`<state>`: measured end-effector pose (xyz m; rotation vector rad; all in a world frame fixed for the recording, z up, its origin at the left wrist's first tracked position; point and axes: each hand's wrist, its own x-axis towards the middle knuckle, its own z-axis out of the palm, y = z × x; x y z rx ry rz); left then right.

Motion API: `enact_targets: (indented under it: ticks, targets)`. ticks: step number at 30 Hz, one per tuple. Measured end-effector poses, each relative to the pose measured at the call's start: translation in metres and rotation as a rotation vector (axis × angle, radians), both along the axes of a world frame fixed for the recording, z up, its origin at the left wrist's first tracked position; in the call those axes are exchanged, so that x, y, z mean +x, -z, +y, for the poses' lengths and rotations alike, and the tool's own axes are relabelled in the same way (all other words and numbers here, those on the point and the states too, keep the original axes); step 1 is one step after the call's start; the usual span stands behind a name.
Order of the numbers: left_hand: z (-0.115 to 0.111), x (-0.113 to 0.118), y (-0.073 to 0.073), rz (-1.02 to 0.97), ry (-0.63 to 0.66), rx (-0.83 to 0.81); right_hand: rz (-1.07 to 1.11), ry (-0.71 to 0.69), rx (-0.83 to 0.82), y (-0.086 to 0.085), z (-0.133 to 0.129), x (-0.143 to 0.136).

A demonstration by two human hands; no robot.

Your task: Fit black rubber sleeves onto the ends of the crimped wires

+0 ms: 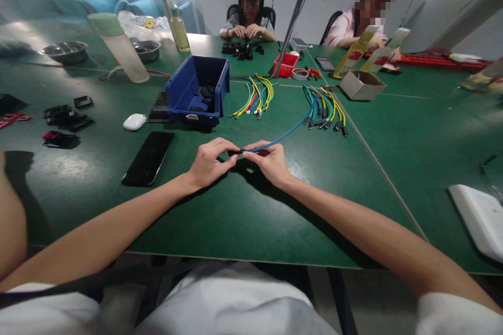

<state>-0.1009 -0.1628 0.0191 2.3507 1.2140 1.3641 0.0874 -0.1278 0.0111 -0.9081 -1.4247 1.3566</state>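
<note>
Above the green table (314, 188), my left hand (211, 162) pinches a small black sleeve (234, 153) between thumb and fingers. Close beside it, my right hand (272, 161) grips a blue wire (288, 134) near the end that meets the sleeve. My fingers partly cover that joint, so I cannot tell how far the wire sits inside. The wire's other end reaches a bundle of blue, green and yellow wires (329, 105) with black ends. Left of that lies another bundle of wires (261, 95) with bare ring terminals. A blue bin (178, 102) holds small black pieces.
A black phone (148, 159) and a white earbud case (134, 122) lie left of my hands. Farther off stand a bottle (123, 52), a red tray (288, 64) and a small cardboard box (362, 87). A white device (477, 220) rests at right. Two people sit across the table.
</note>
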Motion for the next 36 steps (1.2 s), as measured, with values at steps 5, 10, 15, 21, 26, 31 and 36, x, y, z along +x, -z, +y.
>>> enact_targets:
  ticks: [5, 10, 15, 21, 26, 31, 36]
  targets:
    - [0.0000, 0.0004, -0.0010, -0.020, 0.004, -0.035, -0.024, -0.053, 0.003, -0.0008, -0.0003, 0.0022]
    - [0.0007, 0.0006, -0.0010, -0.028, -0.010, -0.034, 0.034, -0.057, -0.010, -0.0002, -0.0013, 0.0033]
    - [0.0002, 0.0004, -0.0020, -0.023, -0.023, -0.038, 0.047, -0.044, -0.020, 0.0016, -0.0011, 0.0024]
    - [-0.0005, 0.0005, -0.0029, -0.016, -0.028, -0.042, 0.029, -0.025, -0.019, 0.0023, -0.0005, 0.0015]
    - [-0.0005, 0.0008, -0.0029, -0.016, -0.010, -0.023, 0.040, -0.022, -0.020, 0.0015, -0.0005, 0.0016]
    - [-0.0008, 0.0008, -0.0022, -0.017, -0.009, -0.023, 0.030, -0.018, -0.024, 0.0007, -0.0008, 0.0013]
    - [-0.0012, 0.0009, -0.0024, -0.014, -0.012, -0.042, 0.023, -0.020, -0.025, 0.0012, -0.0011, 0.0012]
